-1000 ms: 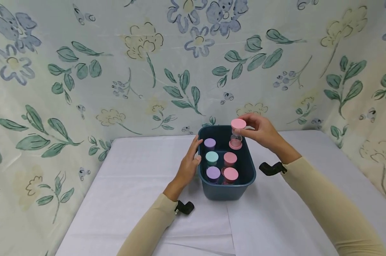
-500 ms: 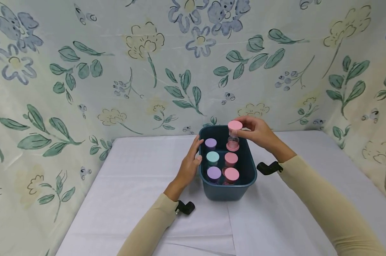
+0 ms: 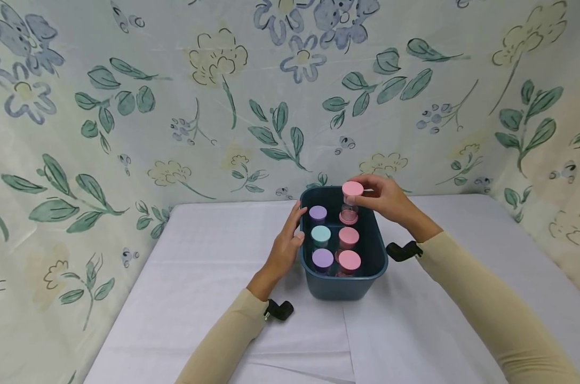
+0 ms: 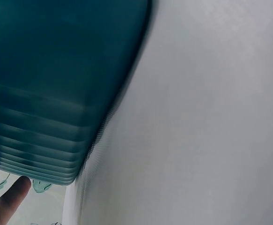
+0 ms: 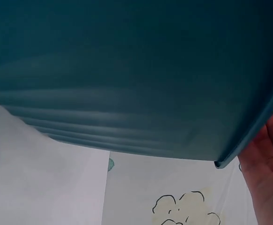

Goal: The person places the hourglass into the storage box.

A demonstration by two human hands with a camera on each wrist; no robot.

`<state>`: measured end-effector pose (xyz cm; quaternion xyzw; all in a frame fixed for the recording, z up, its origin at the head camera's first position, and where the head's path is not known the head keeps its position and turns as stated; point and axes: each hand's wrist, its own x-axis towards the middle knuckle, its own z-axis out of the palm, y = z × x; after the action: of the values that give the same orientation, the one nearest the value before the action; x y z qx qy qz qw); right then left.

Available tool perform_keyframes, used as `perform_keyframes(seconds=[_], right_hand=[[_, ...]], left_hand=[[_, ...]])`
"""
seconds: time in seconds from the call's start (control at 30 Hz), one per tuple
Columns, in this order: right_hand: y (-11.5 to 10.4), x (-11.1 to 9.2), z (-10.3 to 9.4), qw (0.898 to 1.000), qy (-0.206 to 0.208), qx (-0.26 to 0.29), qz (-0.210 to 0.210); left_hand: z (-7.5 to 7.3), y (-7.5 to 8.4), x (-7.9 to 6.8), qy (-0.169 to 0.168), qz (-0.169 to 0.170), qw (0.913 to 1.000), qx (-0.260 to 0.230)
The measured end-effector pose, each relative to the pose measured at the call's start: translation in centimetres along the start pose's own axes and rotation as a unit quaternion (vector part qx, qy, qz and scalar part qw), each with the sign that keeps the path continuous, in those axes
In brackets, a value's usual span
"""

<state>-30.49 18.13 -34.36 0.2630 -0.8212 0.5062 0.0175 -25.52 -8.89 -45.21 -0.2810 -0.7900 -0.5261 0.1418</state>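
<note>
A dark teal plastic bin (image 3: 340,288) stands on the white-covered table. My right hand (image 3: 388,200) pinches a pink-capped sand timer (image 3: 352,189) by its upper part, upright at the bin's far right corner. Its clear bulb and pink base show below the fingers, inside the bin's outline. Whether the base touches the bin floor, I cannot tell. My left hand (image 3: 286,242) lies along the bin's left side, fingers extended against the wall. Inside, in two rows, stand purple timers (image 3: 322,258), a mint one (image 3: 320,235) and pink ones (image 3: 349,238); their lower parts are mostly hidden.
White cloth (image 3: 222,277) covers the table around the bin. A floral curtain (image 3: 189,106) hangs right behind the table's far edge and along both sides. The bin's wall (image 4: 56,93) fills much of both wrist views.
My right hand has shifted slightly left and lowered the pink sand timer a little into the bin's far right part. My left hand stays at the bin's side.
</note>
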Motion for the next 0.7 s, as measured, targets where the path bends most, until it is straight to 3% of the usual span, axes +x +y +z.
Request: perform_keyframes(seconds=[0.37, 0.57, 0.7], right_hand=[[-3.3, -0.9, 0.8, 0.998, 0.001, -0.062, 0.01], [0.4, 0.3, 0.8, 0.996, 0.003, -0.088, 0.033], [1.3, 0.7, 1.0, 0.994, -0.004, -0.105, 0.043]], left_hand=[[-0.1, 0.1, -0.1, 0.0, -0.003, 0.9999, 0.013], [-0.3, 0.4, -0.1, 0.0, 0.008, 1.0, 0.005], [-0.9, 2.8, -0.2, -0.004, 0.007, 0.9999, -0.007]])
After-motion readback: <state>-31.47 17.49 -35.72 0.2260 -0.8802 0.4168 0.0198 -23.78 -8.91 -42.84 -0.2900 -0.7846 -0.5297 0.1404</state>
